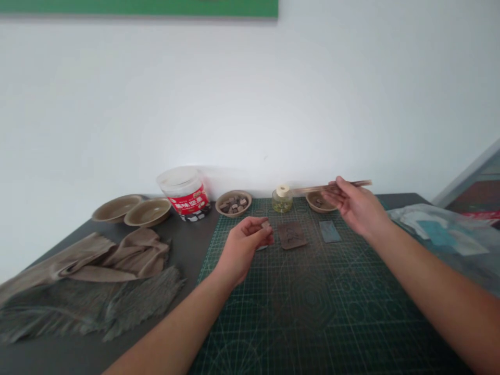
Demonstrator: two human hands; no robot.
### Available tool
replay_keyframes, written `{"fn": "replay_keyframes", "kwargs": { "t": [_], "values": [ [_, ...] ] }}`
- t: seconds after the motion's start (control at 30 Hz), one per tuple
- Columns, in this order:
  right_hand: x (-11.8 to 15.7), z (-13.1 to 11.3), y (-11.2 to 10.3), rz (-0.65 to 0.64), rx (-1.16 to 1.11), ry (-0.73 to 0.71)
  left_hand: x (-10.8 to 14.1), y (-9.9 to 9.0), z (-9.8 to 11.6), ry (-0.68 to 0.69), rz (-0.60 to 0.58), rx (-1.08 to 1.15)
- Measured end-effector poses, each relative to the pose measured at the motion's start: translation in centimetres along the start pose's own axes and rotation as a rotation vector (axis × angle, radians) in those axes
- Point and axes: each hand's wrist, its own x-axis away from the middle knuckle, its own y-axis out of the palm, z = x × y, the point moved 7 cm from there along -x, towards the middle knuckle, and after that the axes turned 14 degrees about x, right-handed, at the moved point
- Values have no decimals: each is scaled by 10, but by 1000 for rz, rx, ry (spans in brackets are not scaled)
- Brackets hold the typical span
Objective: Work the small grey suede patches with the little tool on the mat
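Note:
My left hand (pixel 244 246) pinches a small pale brown block (pixel 266 225) above the green cutting mat (pixel 312 317). My right hand (pixel 357 208) is raised at the right, its fingers closed round a thin stick-like tool (pixel 320 188), perhaps more than one, whose tip points left and is blurred. Beyond the hands stands a small glass jar (pixel 282 200) with a pale lid, near the tool's tip. A brown square piece (pixel 291 235) lies on the mat between the hands, and a grey-blue rectangle (pixel 330 231) lies to its right. A pale object under my left hand is mostly hidden.
A bowl of small brown blocks (pixel 233 203) and a bowl with a few pieces (pixel 318 202) stand at the back. Two bowls (pixel 148 212), a red-labelled tub (pixel 185 195) and crumpled cloths (pixel 94 281) are at the left. Plastic bags (pixel 445 232) lie right.

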Motion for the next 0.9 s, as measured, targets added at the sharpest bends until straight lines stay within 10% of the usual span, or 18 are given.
{"fn": "replay_keyframes", "kwargs": {
  "t": [0.27,0.9],
  "values": [
    [50,51,-1,-91,-138,269,6,14,-7,1,-57,-92],
    [64,51,14,-185,-27,248,13,20,-13,-39,-118,-104]
  ]
}}
